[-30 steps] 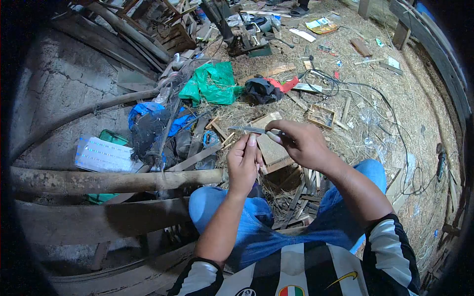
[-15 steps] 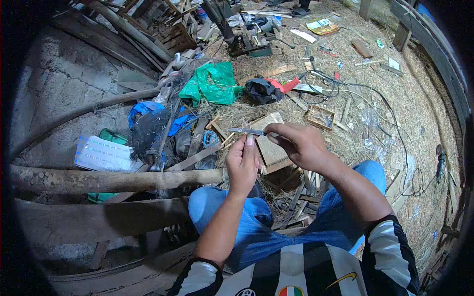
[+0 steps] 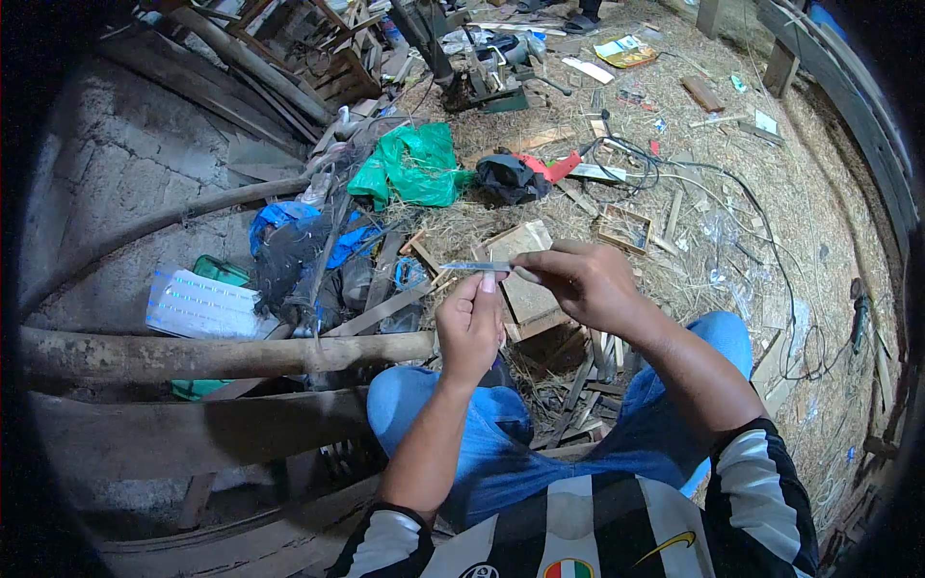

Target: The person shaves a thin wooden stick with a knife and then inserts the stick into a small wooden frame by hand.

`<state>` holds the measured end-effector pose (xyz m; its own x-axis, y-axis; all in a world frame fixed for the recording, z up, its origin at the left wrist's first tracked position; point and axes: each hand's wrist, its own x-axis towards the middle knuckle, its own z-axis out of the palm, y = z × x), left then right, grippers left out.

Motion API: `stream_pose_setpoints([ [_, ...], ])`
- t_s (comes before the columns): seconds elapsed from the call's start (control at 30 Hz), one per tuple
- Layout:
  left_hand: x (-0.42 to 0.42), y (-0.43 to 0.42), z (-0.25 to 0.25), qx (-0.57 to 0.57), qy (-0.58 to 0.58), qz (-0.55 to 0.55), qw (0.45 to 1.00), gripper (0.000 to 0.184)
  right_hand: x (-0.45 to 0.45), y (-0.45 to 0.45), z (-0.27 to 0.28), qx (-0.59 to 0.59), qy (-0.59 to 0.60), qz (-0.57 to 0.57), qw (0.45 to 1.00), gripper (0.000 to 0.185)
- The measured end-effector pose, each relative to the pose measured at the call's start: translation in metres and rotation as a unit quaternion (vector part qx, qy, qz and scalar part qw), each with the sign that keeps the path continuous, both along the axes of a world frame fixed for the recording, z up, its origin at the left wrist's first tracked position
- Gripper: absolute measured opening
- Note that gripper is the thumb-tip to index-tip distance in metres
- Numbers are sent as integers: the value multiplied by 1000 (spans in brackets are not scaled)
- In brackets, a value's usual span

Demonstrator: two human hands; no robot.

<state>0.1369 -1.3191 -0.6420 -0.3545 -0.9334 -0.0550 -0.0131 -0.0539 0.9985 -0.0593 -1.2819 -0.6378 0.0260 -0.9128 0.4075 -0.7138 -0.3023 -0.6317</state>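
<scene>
A thin, shiny metal blade is held crosswise above my lap, its narrow end pointing left. My right hand pinches the blade's right end between thumb and fingers. From below, my left hand meets the blade near its middle, thumb upright against it and the other fingers curled. Whether the left fingers also wrap round something is hidden. Beyond and below both hands lies a wooden box or block with a pale top.
A horizontal pole runs at my left, above a plank. Ahead lie a green plastic bag, a black cloth bundle and a small wooden frame. Dark cables trail over the straw-covered ground at right.
The blade has turned so that more of its flat face shows. Both hands have shifted slightly left and down, keeping the same hold.
</scene>
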Motion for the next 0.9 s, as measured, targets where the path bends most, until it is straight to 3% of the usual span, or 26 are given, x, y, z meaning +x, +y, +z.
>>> stream_pose_setpoints([
  [0.37, 0, -1, -2, -10, -22, -2, 1000, 26, 0, 2, 3, 19, 11, 5, 1000, 24],
  [0.53, -1, 1, 4, -27, -15, -18, 999, 25, -17, -13, -7, 13, -34, -57, 998, 22],
  [0.7, -1, -2, -1, -12, -25, -15, 999, 26, 3, 0, 4, 10, -66, 12, 998, 20],
  [0.9, 0, -4, -3, 13, 1, -26, 1000, 27, 2, -4, -2, 33, -39, 19, 999, 21],
])
